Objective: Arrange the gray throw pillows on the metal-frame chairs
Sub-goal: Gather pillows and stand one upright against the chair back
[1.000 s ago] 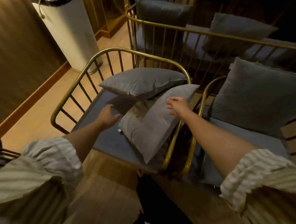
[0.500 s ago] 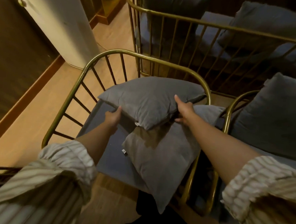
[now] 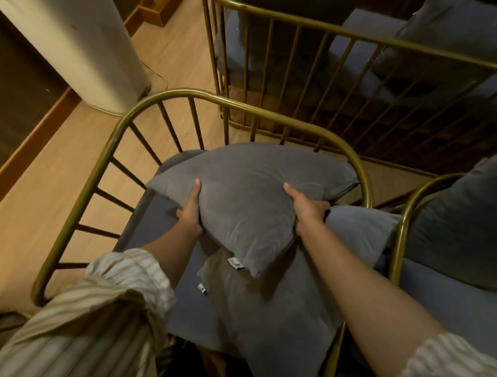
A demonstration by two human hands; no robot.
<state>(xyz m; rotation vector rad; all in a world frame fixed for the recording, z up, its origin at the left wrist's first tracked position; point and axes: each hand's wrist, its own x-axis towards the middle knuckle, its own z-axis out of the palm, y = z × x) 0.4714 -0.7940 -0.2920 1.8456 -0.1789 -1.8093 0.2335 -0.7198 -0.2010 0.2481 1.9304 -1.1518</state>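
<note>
1. The soft gray square throw pillow point(image 3: 249, 197) is plump velvet-like fabric with a small white label at its near corner; it is turned so a corner points toward the person, in the middle of the view
2. It sits over the blue-gray padded seat point(image 3: 158, 229) of the brass-coloured metal-frame chair with slanted bars point(image 3: 114, 141), its far edge close to the curved back rail at 12 o'clock
3. Its near corner overlaps a second gray throw pillow of the same fabric point(image 3: 287, 311), which lies tilted across the seat toward 5 o'clock and leans on the right side rail; this one also bears a small white label at its left edge
4. The left hand point(image 3: 190, 211) grips the upper pillow's edge at 9 o'clock, thumb on top and fingers tucked beneath, clamped on the fabric
5. The right hand point(image 3: 307, 205) grips the edge at 3 o'clock, thumb pressed on top and fingers wrapped under, also clamped on it
6. Both forearms reach forward from striped cream sleeves point(image 3: 114, 302) pushed up near the elbows
7. At 3 o'clock a neighbouring brass-framed chair point(image 3: 401, 225) holds a large dark gray cushion point(image 3: 464, 222)
8. At 1 o'clock a brass-railed sofa point(image 3: 307, 35) stands behind; at 10 o'clock a white cylindrical appliance point(image 3: 76, 41) stands on the light wooden floor point(image 3: 39, 194)
</note>
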